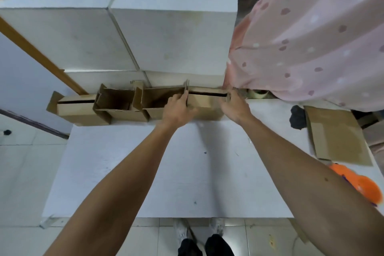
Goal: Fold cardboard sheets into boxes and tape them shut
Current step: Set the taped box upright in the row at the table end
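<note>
White bench [166, 172]. Row of boxes [116, 108] along its far edge. At the row's right end is the box [204, 104], long axis left-right, slit up. Left hand [178, 110] grips its left end. Right hand [234, 108] fingers [228, 98] curl round the right end, tips probably hidden.

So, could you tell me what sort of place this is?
Probably a small packing workroom: half-folded cardboard boxes line a white table, flat cardboard sheets lie at its right, and big white blocks are stacked behind.
</note>
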